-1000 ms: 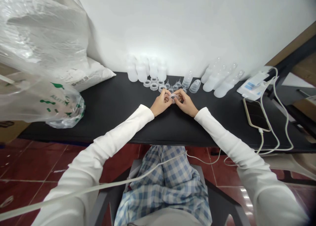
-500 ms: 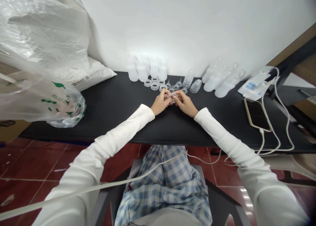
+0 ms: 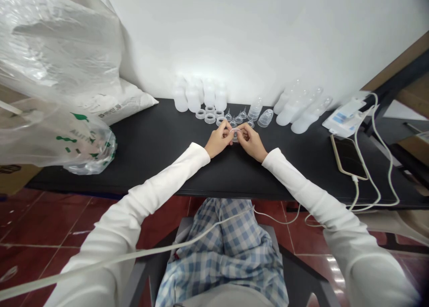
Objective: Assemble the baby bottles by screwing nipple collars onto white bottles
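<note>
My left hand (image 3: 219, 141) and my right hand (image 3: 252, 142) meet over the black table (image 3: 157, 141), fingers curled round one small clear plastic ring (image 3: 235, 133) held between them. Just beyond my fingers lie several loose clear rings (image 3: 209, 117) and small clear nipples (image 3: 238, 118). Behind those, white bottles (image 3: 194, 97) stand in a row against the wall. A stack of clear caps (image 3: 255, 107) and one cap on its side (image 3: 265, 117) sit to the right of the nipples.
Several capped bottles (image 3: 301, 110) lie on their sides at the back right. A phone (image 3: 347, 156) on a white cable (image 3: 377, 164) and a white packet (image 3: 345, 117) lie at the right end. Large plastic bags (image 3: 56, 97) fill the left end.
Both hands have stayed together on the ring, with the fingers shifting slightly round it. Nothing else on the table has moved.
</note>
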A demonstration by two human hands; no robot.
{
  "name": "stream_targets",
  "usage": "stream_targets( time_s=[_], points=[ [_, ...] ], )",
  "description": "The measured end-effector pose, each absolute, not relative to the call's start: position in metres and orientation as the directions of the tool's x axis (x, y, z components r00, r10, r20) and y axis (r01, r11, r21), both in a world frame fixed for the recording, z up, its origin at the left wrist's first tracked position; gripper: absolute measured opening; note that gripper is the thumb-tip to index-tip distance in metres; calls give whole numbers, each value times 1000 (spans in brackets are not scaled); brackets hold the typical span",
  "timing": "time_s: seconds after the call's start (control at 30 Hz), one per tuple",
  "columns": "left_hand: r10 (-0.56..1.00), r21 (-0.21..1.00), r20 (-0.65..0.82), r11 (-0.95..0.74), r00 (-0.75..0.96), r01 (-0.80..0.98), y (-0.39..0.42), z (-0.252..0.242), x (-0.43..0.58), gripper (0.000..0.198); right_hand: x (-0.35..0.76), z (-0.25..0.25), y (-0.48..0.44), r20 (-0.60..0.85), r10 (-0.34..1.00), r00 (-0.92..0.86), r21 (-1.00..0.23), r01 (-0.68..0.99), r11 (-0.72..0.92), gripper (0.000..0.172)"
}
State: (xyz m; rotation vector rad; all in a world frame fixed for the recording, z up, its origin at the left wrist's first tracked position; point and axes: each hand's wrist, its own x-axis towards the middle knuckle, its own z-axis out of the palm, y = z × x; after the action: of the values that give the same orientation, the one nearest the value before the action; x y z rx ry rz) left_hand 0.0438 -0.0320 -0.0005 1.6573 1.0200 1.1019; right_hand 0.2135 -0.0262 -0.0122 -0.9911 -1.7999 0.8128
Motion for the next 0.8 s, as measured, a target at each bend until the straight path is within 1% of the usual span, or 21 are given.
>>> stream_targets(
  time_s=[0.07,0.17,0.27,0.37,0.47,0.6,0.8],
  points=[
    [933,934,251,-304,260,188,-33,0,43,25,212,-11,-27,392,880,-268,-838,292,461,35],
    [932,928,263,-315,250,200,-33,0,43,25,212,-10,-26,375,885,-275,-855,265,445,40],
    [939,948,233,-277,255,155,-31,-1,43,24,213,-9,-24,346,891,-294,-884,217,415,46],
    [938,959,221,-259,268,116,-30,-3,44,23,214,-9,-23,321,897,-303,-906,178,384,49],
    [919,948,252,-298,304,114,-30,-4,44,21,215,-8,-23,309,902,-301,-916,160,367,47],
    [898,923,281,-349,340,160,-31,-4,43,19,215,-7,-23,305,903,-304,-922,143,360,42],
    [899,914,278,-356,338,194,-31,-4,42,16,217,-9,-21,321,896,-306,-906,176,384,40]
  ],
)
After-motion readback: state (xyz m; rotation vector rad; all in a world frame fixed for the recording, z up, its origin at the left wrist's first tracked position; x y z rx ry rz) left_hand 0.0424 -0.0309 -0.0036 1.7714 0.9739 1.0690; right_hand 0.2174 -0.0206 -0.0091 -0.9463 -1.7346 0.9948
